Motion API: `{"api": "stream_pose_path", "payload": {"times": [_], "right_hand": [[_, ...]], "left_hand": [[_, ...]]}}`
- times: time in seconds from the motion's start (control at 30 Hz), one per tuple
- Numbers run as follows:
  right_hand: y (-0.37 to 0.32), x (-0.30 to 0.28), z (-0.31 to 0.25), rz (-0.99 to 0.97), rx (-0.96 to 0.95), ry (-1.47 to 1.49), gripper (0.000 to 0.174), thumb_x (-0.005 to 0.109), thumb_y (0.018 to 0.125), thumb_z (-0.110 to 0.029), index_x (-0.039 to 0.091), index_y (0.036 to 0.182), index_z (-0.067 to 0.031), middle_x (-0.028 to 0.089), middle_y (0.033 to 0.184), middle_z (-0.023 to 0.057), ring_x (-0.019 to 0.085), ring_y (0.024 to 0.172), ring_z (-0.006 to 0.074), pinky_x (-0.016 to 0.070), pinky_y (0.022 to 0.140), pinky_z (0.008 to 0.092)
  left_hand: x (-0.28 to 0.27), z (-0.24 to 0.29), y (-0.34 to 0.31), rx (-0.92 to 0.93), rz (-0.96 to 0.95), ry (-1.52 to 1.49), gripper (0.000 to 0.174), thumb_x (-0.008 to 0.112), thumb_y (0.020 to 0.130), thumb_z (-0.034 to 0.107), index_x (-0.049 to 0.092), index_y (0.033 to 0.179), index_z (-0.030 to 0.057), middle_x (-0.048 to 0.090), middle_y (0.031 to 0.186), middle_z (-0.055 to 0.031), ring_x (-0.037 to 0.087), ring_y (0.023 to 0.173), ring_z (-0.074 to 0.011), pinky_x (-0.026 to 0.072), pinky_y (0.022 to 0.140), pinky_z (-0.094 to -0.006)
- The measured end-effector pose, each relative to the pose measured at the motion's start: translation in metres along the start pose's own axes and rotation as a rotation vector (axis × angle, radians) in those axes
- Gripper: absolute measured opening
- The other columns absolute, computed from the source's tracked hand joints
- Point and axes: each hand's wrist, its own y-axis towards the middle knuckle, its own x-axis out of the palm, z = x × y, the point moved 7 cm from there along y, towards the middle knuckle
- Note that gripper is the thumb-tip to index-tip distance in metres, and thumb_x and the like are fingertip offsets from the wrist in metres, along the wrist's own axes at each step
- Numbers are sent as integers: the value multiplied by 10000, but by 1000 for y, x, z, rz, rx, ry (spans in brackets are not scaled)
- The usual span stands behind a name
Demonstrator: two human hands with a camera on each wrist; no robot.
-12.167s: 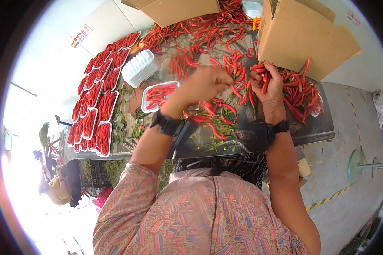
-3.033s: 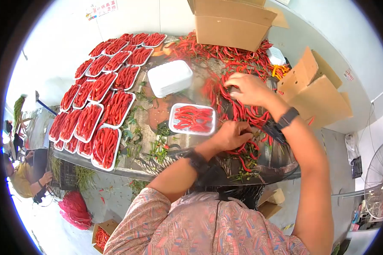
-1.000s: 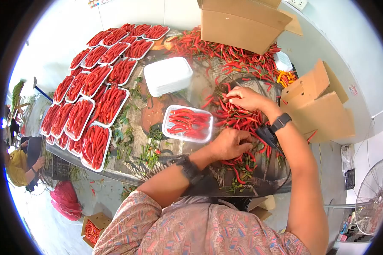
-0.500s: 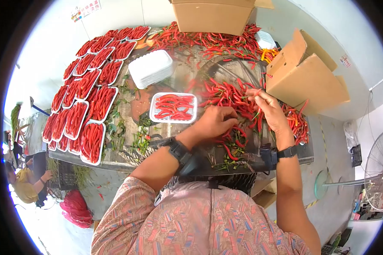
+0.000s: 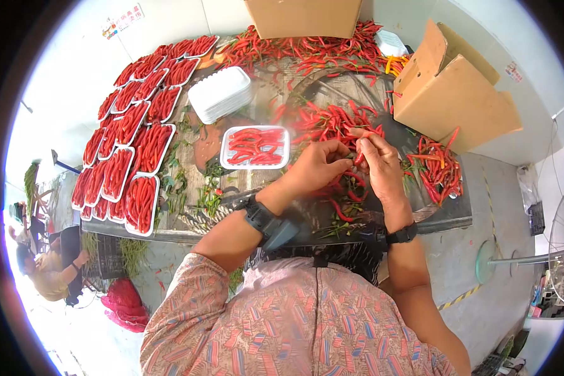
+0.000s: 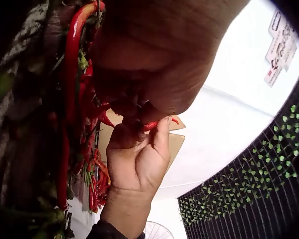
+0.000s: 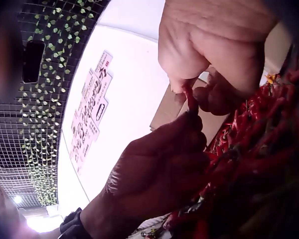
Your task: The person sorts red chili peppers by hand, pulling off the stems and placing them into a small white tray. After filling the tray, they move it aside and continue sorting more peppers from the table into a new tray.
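Over the table, my left hand [image 5: 313, 168] and right hand [image 5: 383, 170] meet close together. Between them is a red chili pepper [image 7: 191, 99]; the right thumb and fingers pinch it, and the left fingertips grip its other end. In the left wrist view the chili's tip pokes out past the right thumb. Below and beyond the hands lies a loose heap of red chilies [image 5: 335, 120], some with green stems. Left of the hands is a white foam tray [image 5: 223, 150] holding a layer of red chilies.
Rows of filled chili trays [image 5: 142, 203] cover the table's left side. A stack of white foam trays [image 5: 219, 94] stands behind the tray. Cardboard boxes [image 5: 451, 100] are at the back and right. More chilies [image 5: 435, 169] lie at the right edge.
Both hands were over the heap, with the right one reaching into it and then lifting away. Now the right hand has come left to meet the left hand at a chili.
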Motion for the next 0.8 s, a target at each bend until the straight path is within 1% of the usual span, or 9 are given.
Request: {"api": "stream_pose_path", "payload": {"times": [0.13,0.3,0.4,0.47,0.57,0.63,0.67,0.7,0.8], "right_hand": [[0,-4,10,49,22,92,271,540,985,-205,634,1171,-32,499,737,-73,418,577,7,353,516,171],[-5,-10,23,130,81,182,238,556,972,-166,641,1141,-23,537,744,-46,466,582,21,383,529,177],[-18,-8,5,227,6,-72,234,584,949,-210,695,1077,-48,603,804,-44,519,685,18,409,573,184],[-26,2,-20,187,-303,-140,222,580,950,-186,682,1030,-5,627,807,-6,544,693,43,417,571,200],[-23,-9,-18,233,-206,74,243,554,967,-202,655,1015,14,631,795,20,541,666,56,420,556,212],[-9,-22,-10,305,-130,149,259,515,983,-221,628,987,11,619,766,32,543,625,80,423,544,235],[0,-30,4,320,-74,308,262,494,989,-224,617,976,7,603,743,32,543,608,95,424,538,248],[7,-33,15,333,-18,467,267,473,996,-227,606,964,3,588,720,33,542,591,111,424,532,260],[19,-40,31,296,-31,450,254,456,999,-209,585,955,6,572,709,45,518,557,129,422,524,276]], "left_hand": [[1,12,-3,146,-52,264,180,656,868,126,654,972,-21,663,857,-47,577,790,-85,489,697,-273],[2,11,-4,87,-65,330,150,661,855,114,657,935,-13,659,823,-61,574,761,-88,482,678,-283],[-1,7,-3,44,-32,399,147,659,854,116,655,931,-10,654,803,-62,571,740,-90,479,670,-283],[-6,7,-4,18,12,428,149,659,853,119,655,927,-10,651,793,-63,570,729,-93,478,667,-282],[-3,13,-7,11,-38,431,153,664,841,119,656,914,-15,657,811,-84,584,758,-95,478,667,-289],[29,22,-18,213,-453,251,141,666,835,109,661,899,-16,666,840,-97,616,782,-136,488,678,-319],[28,38,-21,456,-408,402,119,668,821,85,667,890,-12,661,852,-123,641,805,-214,499,702,-348],[24,41,-18,457,-410,412,119,668,821,85,667,890,-12,661,852,-123,641,805,-214,499,702,-348],[-10,48,-1,389,-165,625,159,674,776,126,701,897,27,673,864,-132,654,827,-297,515,736,-382]]}}
